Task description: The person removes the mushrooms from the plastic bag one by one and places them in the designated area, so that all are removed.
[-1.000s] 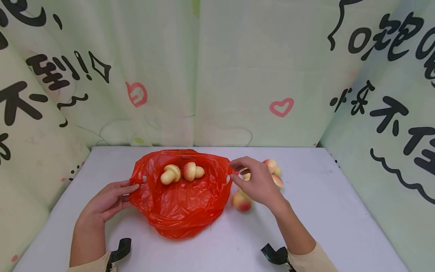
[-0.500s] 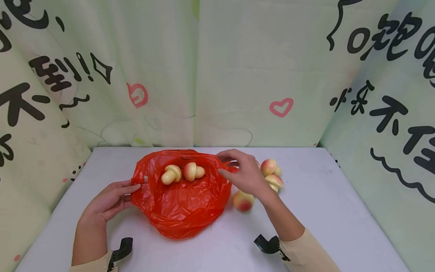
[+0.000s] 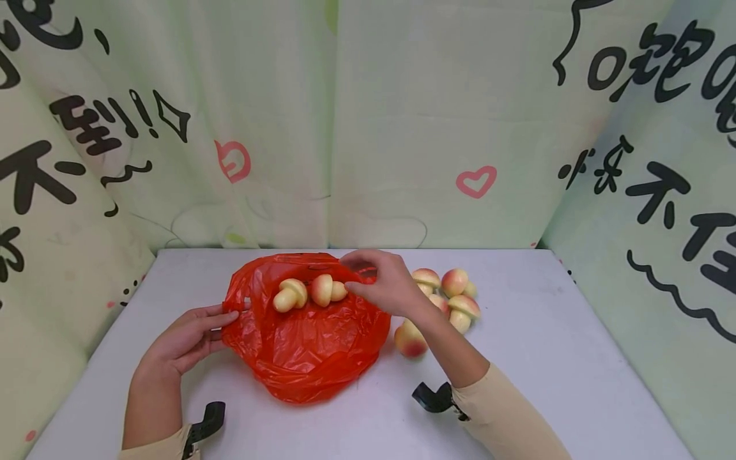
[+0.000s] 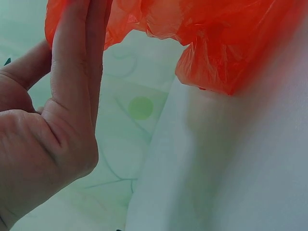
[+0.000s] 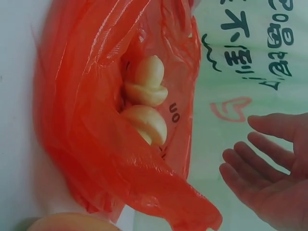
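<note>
A red plastic bag (image 3: pixel 310 364) lies with its mouth spread, and two toy mushrooms (image 3: pixel 326 291) with pale stems rest in it. My left hand (image 3: pixel 186 338) pinches the bag's left edge between thumb and fingers; in the left wrist view those fingers go up behind the red plastic. Over the bag's right rim is my right hand (image 3: pixel 388 284), its thumb beside one mushroom in the head view. The right wrist view shows that hand's fingers (image 5: pixel 243 168) loosely spread, holding nothing, apart from the plastic. Several more toy mushrooms (image 3: pixel 463 312) with reddish caps lie right of the bag.
Everything lies on a white table (image 3: pixel 345 434). A pale green curtain (image 3: pixel 397 128) with black lettering and pink hearts stands behind it and at both sides. Each wrist carries a black camera mount (image 3: pixel 434 397).
My right hand has moved left, from beside the bag's right handle to over its mouth, uncovering more mushrooms on the table. The left hand still pinches the bag's edge.
</note>
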`<state>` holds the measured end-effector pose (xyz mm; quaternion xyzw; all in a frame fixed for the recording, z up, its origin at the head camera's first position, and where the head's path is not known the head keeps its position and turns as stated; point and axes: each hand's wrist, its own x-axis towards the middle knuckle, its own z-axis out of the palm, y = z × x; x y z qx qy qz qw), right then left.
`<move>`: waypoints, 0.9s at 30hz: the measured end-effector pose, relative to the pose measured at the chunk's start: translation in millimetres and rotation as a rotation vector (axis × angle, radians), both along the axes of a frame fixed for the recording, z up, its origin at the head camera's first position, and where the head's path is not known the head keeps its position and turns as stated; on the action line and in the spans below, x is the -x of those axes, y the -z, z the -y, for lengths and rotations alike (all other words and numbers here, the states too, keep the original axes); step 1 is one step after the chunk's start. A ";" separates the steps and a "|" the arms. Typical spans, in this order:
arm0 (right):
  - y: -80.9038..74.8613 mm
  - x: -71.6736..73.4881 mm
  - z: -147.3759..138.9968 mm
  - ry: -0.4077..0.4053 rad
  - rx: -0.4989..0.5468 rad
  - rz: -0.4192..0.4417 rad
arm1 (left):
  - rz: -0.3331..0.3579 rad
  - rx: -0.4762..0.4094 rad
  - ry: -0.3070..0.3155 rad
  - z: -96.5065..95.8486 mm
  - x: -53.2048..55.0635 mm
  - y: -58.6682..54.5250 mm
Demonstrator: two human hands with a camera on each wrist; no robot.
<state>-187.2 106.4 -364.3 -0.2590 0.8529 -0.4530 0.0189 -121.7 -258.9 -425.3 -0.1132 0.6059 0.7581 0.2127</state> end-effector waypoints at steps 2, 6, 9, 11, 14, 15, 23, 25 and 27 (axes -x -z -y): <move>0.0 2.9 4.5 -0.019 -0.017 0.001 | 0.001 0.000 0.000 -0.2 0.0 0.4; 1.4 9.2 11.5 -0.085 -0.050 0.011 | 0.002 0.009 -0.004 -0.5 -0.1 -0.2; 4.4 14.3 16.0 -0.130 -0.077 0.024 | 0.005 0.019 -0.007 -0.4 -0.5 -1.5; 7.1 17.4 18.8 -0.143 -0.102 0.029 | 0.006 0.024 -0.011 0.0 -0.4 -1.6; 10.5 20.5 23.0 -0.143 -0.143 0.052 | 0.004 0.026 -0.011 0.2 0.0 -1.7; 11.3 21.2 24.4 -0.140 -0.156 0.063 | 0.004 0.026 -0.009 0.2 0.2 -1.7; 21.2 27.4 36.4 -0.144 -0.255 0.098 | -0.003 0.009 0.003 0.8 -0.8 -1.4; 23.9 28.9 39.1 -0.141 -0.277 0.106 | -0.004 0.005 0.005 0.9 -0.8 -1.8; 26.1 30.1 41.9 -0.134 -0.308 0.114 | -0.004 0.002 0.006 0.9 -0.5 -1.7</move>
